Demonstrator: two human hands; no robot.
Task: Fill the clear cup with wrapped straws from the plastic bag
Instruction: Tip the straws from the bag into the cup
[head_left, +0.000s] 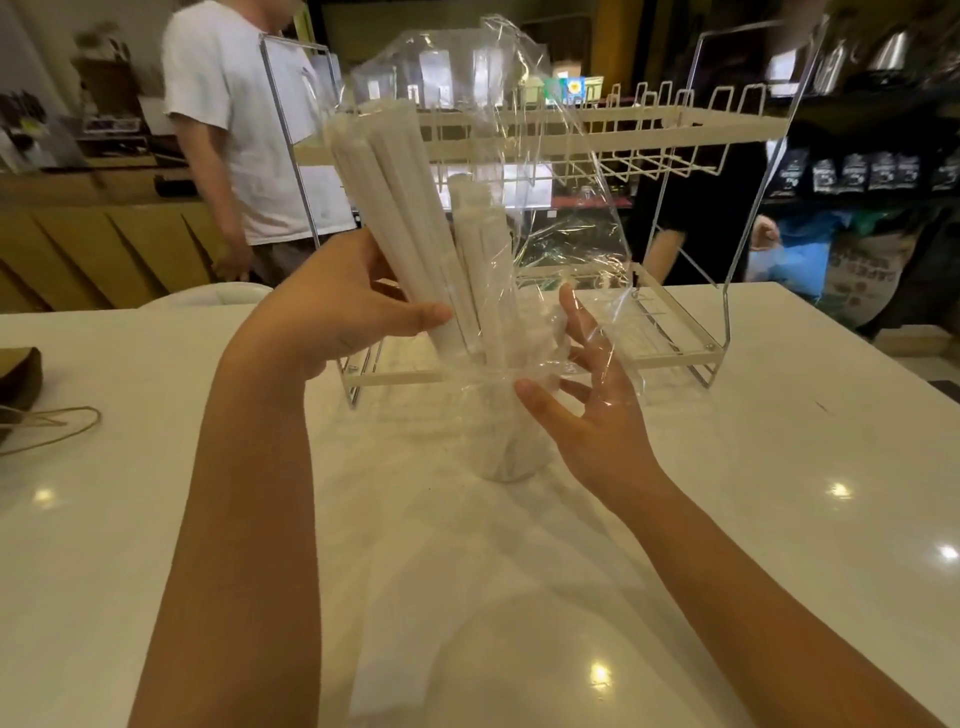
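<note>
A clear cup (506, 441) stands on the white table (779, 467), with white wrapped straws inside it. A clear plastic bag (561, 218) rises above the cup and drapes over its rim. My left hand (337, 317) grips a bundle of wrapped straws (384, 208) through the bag's left side, tilted up and to the left. A second, shorter group of straws (480, 249) stands upright in the bag over the cup. My right hand (587, 384) is at the cup's right side, fingers spread, thumb on the bunched plastic at the rim.
A two-tier cream wire rack (675, 130) with clear side panels stands right behind the cup. A brown item with a string handle (21, 395) lies at the table's left edge. A person in a white shirt (234, 130) stands beyond the table; another is at the right.
</note>
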